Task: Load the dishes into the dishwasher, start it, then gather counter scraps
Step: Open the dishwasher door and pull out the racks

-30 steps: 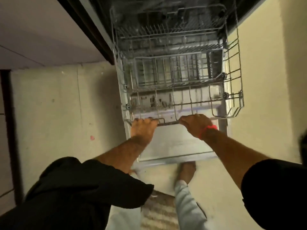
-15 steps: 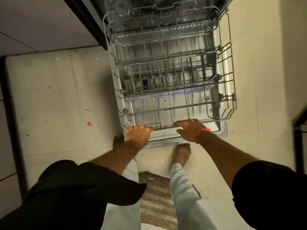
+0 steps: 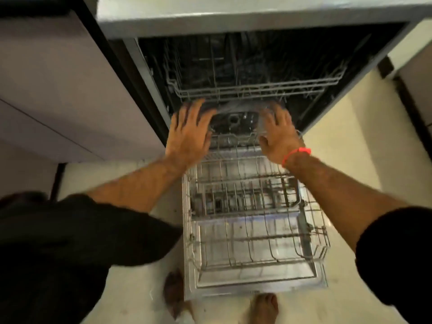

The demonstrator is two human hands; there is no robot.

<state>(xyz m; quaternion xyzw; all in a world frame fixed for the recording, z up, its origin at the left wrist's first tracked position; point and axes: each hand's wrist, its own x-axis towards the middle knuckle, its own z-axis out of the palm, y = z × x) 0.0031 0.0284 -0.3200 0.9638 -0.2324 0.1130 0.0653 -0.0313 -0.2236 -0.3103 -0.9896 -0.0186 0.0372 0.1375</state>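
Note:
The dishwasher (image 3: 245, 22) stands open in front of me, its door (image 3: 257, 288) folded flat to the floor. The empty wire lower rack (image 3: 254, 230) is pulled out over the door. The upper rack (image 3: 252, 90) sits inside the dark tub. My left hand (image 3: 189, 134) and my right hand (image 3: 280, 136), which has a red band at the wrist, reach forward with fingers spread, just below the upper rack's front edge. Neither hand holds anything. No dishes are in view.
A pale cabinet front (image 3: 58, 90) stands to the left of the dishwasher. A grey counter edge (image 3: 233, 5) runs above it. My bare feet (image 3: 264, 307) stand on the light floor at the door's front edge.
Both hands have let go of the lower rack's front rail and moved up and forward to the upper rack. The lower rack now sits fully out. My view has tilted up.

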